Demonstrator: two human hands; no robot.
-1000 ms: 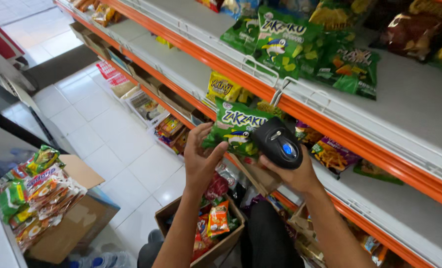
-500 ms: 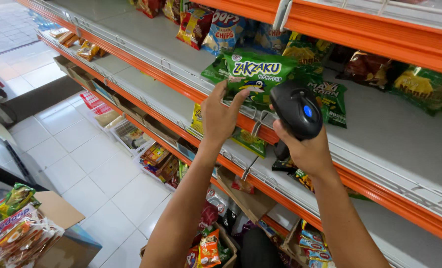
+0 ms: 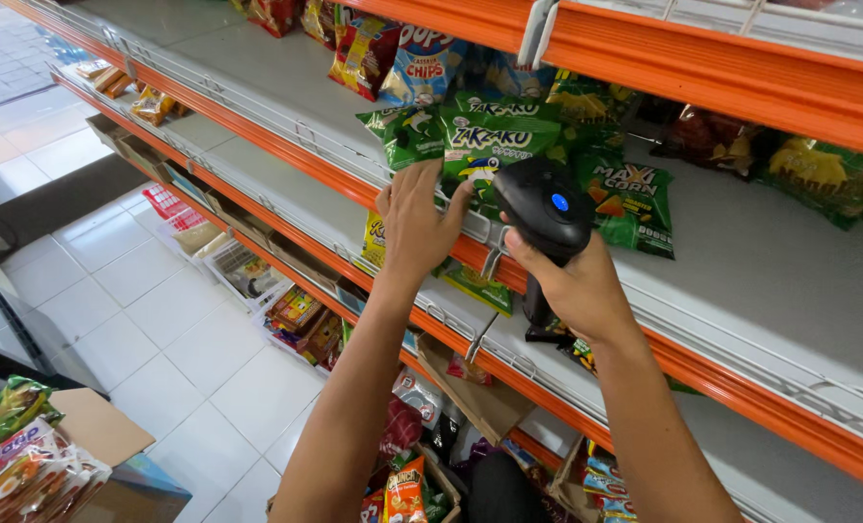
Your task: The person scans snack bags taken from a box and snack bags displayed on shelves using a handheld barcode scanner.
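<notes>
Scanner: a black handheld barcode scanner of smooth moulded plastic is seen at the centre of the frame, a small blue light on its rounded head.
Scanner axis: the handle is held roughly upright, its long axis running top to bottom; the head is tipped toward the upper left, at the green packet.
Right hand: the right hand is wrapped around the scanner's handle, fingers closed on it.
Left hand: the left hand is laid flat against the green snack bag, fingers loosely spread; a grip on the bag cannot be told.
Green bag: glossy crinkled foil, flat and rectangular, is set at the front edge of the middle shelf.
Shelf: the grey metal shelf is edged with an orange strip and a wire rail.
Neighbours: a second green bag lies just right of the scanner; a blue chip bag is seen above.
Lower left: a cardboard box with bright packets is seen.
</notes>
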